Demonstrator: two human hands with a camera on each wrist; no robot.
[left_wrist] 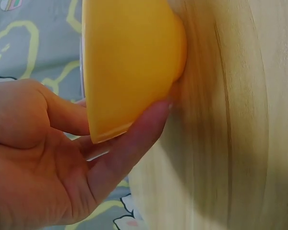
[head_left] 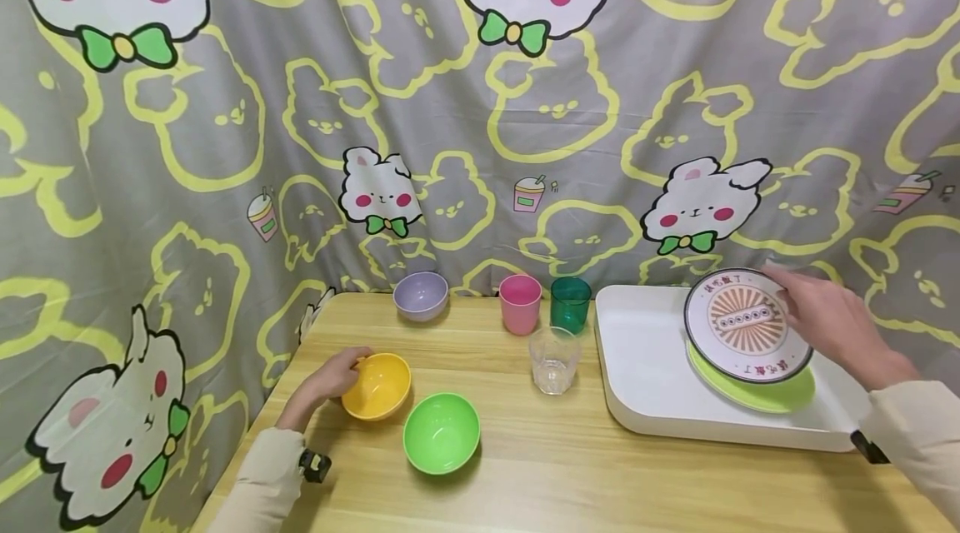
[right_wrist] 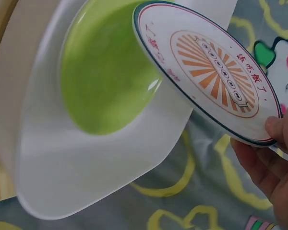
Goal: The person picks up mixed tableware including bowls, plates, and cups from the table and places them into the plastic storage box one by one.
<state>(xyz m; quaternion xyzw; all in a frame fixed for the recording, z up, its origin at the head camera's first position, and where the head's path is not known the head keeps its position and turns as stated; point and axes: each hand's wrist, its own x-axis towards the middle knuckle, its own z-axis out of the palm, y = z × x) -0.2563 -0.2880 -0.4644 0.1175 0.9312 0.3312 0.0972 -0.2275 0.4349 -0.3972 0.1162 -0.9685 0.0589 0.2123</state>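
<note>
**The left hand point(head_left: 335, 376) had the yellow bowl point(head_left: 378, 387), the right hand point(head_left: 836, 325) had the plate point(head_left: 748, 325)**

From my distant seat, I saw both hands occupied. At the left, the fingers point(left_wrist: 134, 143) were parted only a little and gripped the yellow bowl at its edge; one of them lay along the outer wall. The bowl stood upright at the left part of the bench point(head_left: 540, 466), but whether its whole base touched the wood I could not tell.

At the right, thumb and fingers were almost together and pinched the rim of the plate, which was white with a dark edge and an orange ray pattern. It was tilted above the tray point(head_left: 645, 350), and partly covered my view of the green plate point(head_left: 772, 400) lying there. If the two plates touched, I could not tell.

The green bowl point(head_left: 442, 435) was just beside the yellow one, nearer to the front. Farther back stood the purple bowl point(head_left: 421, 297), then the pink cup point(head_left: 521, 306) and the teal cup point(head_left: 570, 306), with the clear cup point(head_left: 554, 362) in front of these two. Behind everything hung the patterned curtain point(head_left: 450, 100).
</note>
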